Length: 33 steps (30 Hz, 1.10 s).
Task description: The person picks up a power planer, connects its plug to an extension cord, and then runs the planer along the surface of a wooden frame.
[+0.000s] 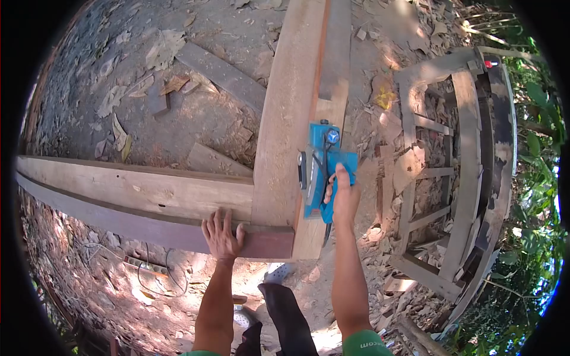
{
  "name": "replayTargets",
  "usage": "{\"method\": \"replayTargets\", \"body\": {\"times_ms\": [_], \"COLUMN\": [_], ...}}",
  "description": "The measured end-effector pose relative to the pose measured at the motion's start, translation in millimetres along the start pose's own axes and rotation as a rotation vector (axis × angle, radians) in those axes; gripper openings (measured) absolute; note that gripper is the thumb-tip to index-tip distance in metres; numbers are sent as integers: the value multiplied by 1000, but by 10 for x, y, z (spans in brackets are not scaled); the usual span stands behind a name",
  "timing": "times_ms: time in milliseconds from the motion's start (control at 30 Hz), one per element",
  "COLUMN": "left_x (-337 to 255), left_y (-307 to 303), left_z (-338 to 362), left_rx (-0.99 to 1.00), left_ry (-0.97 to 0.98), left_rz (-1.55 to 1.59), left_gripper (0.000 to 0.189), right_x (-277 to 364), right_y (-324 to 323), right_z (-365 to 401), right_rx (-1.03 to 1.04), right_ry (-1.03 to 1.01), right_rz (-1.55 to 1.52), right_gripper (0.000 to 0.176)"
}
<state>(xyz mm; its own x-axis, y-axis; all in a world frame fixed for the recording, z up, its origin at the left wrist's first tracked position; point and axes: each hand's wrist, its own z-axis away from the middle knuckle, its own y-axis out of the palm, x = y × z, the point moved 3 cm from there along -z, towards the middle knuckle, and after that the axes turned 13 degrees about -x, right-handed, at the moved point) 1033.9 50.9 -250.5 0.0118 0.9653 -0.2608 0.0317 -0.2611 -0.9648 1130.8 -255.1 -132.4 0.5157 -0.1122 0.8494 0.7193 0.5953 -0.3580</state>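
My right hand [346, 193] is wrapped round the handle of a blue electric planer [319, 155]. The planer sits at the right edge of a long wooden beam [287, 104], over the paler timber [310, 238] beside it; its underside is hidden. Fingers spread, my left hand [222, 236] lies on the reddish-brown plank [267, 241] at the near side, its fingertips reaching the lighter board [178, 193] behind. These two boards run leftward and meet the long beam near its close end.
A wooden frame with crossbars [466, 124] stands on the right. Wood offcuts [222, 71] and dry leaves [164, 48] litter the ground. A power strip [145, 266] with a looping cable lies at the lower left. My feet stand below the boards.
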Motion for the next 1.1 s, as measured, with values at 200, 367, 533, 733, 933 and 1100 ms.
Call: {"method": "replayTargets", "body": {"times_ms": [200, 367, 533, 733, 933, 1100], "left_x": [6, 6, 15, 14, -4, -17], "left_y": [5, 11, 18, 26, -21, -34], "left_z": [-18, -6, 0, -4, -42, -22], "left_rx": [11, 18, 23, 24, -3, -10], "left_ry": [-7, -10, -13, -8, 10, 18], "left_rz": [0, 4, 5, -4, 25, 28], "left_gripper": [56, 56, 57, 57, 54, 51], "right_x": [250, 400, 551, 858, 1202, 1249], "right_y": [294, 383, 555, 859, 1229, 1243], "right_z": [-446, -570, -754, -1075, -1549, -1599], "right_rx": [15, 28, 33, 23, 29, 101], "right_ry": [5, -12, -43, -43, -84, -26], "right_rz": [26, 55, 19, 4, 0, 50], "right_gripper": [44, 43, 42, 42, 47, 47]}}
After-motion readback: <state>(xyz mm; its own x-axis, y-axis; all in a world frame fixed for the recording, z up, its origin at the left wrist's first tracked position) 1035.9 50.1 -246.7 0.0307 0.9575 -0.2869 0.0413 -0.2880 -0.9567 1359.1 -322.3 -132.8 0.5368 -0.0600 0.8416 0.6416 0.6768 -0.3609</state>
